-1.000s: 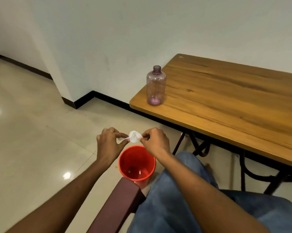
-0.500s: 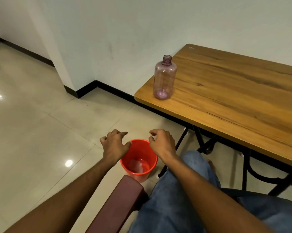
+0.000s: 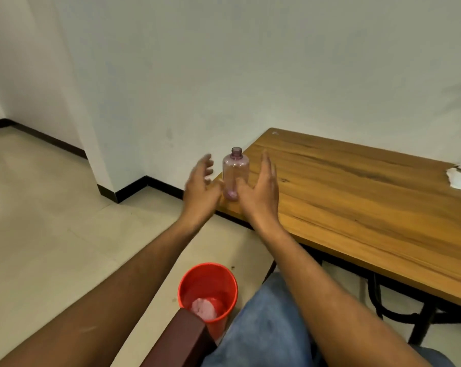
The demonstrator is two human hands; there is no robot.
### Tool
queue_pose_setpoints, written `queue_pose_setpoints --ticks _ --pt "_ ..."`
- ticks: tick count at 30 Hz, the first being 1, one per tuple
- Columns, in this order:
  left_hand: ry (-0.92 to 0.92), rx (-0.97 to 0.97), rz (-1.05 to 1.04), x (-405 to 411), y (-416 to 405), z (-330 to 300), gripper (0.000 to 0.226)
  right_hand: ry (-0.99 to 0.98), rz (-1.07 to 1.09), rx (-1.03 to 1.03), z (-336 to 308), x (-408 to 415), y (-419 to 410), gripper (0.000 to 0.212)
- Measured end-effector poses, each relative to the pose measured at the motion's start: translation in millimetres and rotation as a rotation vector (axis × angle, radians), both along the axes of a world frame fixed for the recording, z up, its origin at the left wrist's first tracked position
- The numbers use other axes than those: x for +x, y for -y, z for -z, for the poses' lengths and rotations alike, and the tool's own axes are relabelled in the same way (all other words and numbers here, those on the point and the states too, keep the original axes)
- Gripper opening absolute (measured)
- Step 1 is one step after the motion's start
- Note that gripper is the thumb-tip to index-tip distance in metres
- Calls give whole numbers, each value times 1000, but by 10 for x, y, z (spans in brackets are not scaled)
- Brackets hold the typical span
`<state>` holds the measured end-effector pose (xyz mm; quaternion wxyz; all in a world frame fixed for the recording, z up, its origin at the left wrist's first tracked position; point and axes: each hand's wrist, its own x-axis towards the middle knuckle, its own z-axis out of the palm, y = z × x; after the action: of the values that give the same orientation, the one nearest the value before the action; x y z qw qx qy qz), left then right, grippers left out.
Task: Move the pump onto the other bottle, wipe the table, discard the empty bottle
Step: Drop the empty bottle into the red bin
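While flanking the bottle (image 3: 235, 172), left hand (image 3: 200, 187), right hand (image 3: 261, 192): grips open, empty.

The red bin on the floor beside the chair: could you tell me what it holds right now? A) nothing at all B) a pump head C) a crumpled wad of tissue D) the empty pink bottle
C: a pale crumpled wad lies at the bottom of the red bin, while the empty pink bottle stands upright on the table between the open left hand and right hand.
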<state>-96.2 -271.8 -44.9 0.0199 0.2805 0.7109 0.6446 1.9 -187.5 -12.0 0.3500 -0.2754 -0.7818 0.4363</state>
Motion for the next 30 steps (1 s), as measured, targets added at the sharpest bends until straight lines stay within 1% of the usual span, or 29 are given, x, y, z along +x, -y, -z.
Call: queue_pose_setpoints --ticks 1,2,4,5,7,9,11,14,17,20,24,27,30 --pt "79 -46 90 15 -84 -12 68 75 -36 -40 -12 -35 -47 88" --pt "123 -83 154 33 -142 -7 72 91 -70 -71 -4 -63 -74 84" --pt "117 -133 176 56 -194 2 78 61 -87 -80 9 -98 -88 75" --pt "105 -142 162 58 -193 2 79 55 -79 -82 19 -108 -88 77" --pt "81 -113 146 59 -147 -10 78 26 -76 -106 41 -116 -77 84" --pt "42 -52 123 37 -46 -40 78 -39 -109 -115 60 -133 -8 86" --pt "17 -7 82 20 139 -54 76 -79 -178 -97 122 -157 135 84" --pt "20 79 -13 -8 499 14 66 -77 -314 -75 281 -243 403 82" --pt "66 126 -123 20 850 259 61 -48 -414 -110 604 -317 648 79" --pt "116 92 -159 0 1037 672 50 3 -430 -176 1056 -365 788 75" --pt "245 -48 -107 -50 1002 1303 51 109 -352 -287 1640 -374 709 67" --pt "341 -179 -36 -55 878 1763 56 216 -296 -384 2084 -325 579 67" --pt "430 -247 12 -75 758 2088 57 316 -302 -485 2392 -369 448 68"
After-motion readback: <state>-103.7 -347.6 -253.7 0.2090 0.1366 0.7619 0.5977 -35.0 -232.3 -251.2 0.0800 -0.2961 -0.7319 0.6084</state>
